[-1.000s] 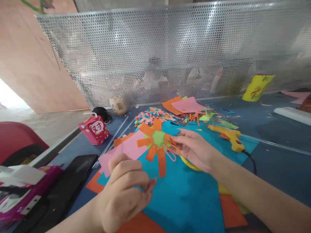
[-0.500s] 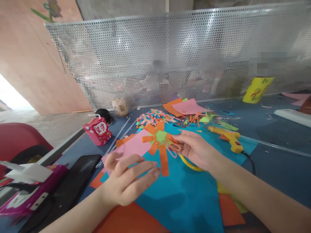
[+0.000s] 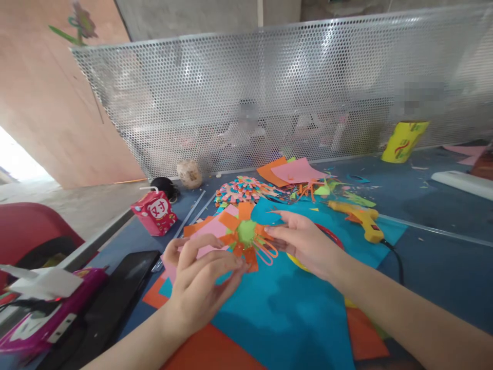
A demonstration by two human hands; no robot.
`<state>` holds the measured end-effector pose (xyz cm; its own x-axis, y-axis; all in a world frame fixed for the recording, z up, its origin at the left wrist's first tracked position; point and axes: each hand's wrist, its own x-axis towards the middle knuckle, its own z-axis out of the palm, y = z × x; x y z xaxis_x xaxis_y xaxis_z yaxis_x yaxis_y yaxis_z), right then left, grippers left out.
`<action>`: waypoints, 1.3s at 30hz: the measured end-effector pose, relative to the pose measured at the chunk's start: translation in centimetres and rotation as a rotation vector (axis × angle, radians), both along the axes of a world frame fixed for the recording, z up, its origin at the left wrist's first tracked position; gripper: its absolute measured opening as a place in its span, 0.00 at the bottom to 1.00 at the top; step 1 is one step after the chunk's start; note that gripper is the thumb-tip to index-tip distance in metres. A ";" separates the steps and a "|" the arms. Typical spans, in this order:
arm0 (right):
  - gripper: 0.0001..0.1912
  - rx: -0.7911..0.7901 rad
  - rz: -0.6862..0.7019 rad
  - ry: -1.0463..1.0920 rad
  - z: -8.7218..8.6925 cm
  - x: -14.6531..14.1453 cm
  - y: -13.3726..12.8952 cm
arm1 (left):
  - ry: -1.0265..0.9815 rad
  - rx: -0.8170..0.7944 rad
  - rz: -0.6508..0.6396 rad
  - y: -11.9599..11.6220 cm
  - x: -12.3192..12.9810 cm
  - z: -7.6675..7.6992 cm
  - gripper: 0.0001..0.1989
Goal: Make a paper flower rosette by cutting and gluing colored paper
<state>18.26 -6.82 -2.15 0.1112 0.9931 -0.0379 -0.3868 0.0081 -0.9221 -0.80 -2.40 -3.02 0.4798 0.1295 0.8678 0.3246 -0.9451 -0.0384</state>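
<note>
A paper flower point(image 3: 246, 234) with orange strip petals and a green centre is held up above the blue sheet point(image 3: 285, 313). My right hand point(image 3: 308, 239) pinches its right edge, where pink and orange paper loops point(image 3: 267, 253) stick out. At the lower petal my left hand point(image 3: 206, 275) has its fingers bent, thumb and fingertips closed on the orange strip. Part of that strip is hidden behind the fingers. Yellow and red curved pieces point(image 3: 298, 261) show around my right hand; what they belong to is hidden.
A yellow glue gun point(image 3: 358, 218) lies to the right, its cord trailing. Behind the flower are a pile of colourful fringed paper point(image 3: 246, 189) and loose scraps. At left stand a red drink carton point(image 3: 154, 212), a black phone point(image 3: 111, 293) and a purple power strip point(image 3: 73, 306). A perforated metal screen point(image 3: 231, 103) borders the table.
My left hand has moved in and closed on the lower orange petal, which hung straight down and is now bent up. The flower has shifted slightly left and down with my right hand.
</note>
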 end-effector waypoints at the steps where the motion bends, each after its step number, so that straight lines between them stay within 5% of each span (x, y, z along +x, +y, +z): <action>1: 0.14 -0.006 -0.006 -0.025 0.0 -0.1 0.0 | -0.010 0.013 0.017 0.1 0.1 0.0 0.12; 19: 0.12 -0.028 0.021 0.002 0.4 -0.4 -0.4 | -0.073 0.192 0.126 0.0 0.7 0.7 0.11; 25: 0.11 -0.024 0.039 0.055 0.3 -0.1 -0.3 | -0.108 0.310 -0.001 0.3 -0.5 0.6 0.11; 28: 0.12 -0.033 0.042 0.083 0.3 0.2 -0.2 | -0.114 0.383 0.072 1.2 -1.0 0.4 0.18; 31: 0.14 -0.047 0.042 0.076 0.3 0.3 -0.2 | 0.001 0.403 0.129 1.9 -1.3 0.6 0.15; 36: 0.09 -0.068 0.075 0.007 0.6 0.4 -0.1 | -0.066 0.201 0.101 1.9 -1.0 1.3 0.06; 39: 0.13 0.021 0.031 -0.239 0.7 0.7 0.0 | -0.158 -0.015 0.140 1.9 -0.6 1.2 0.05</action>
<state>18.92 -6.86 -1.45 0.0839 0.9965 0.0065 -0.1578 0.0197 -0.9873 -1.44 -0.46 -1.80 0.3144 0.1989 0.9282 0.4540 -0.8902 0.0370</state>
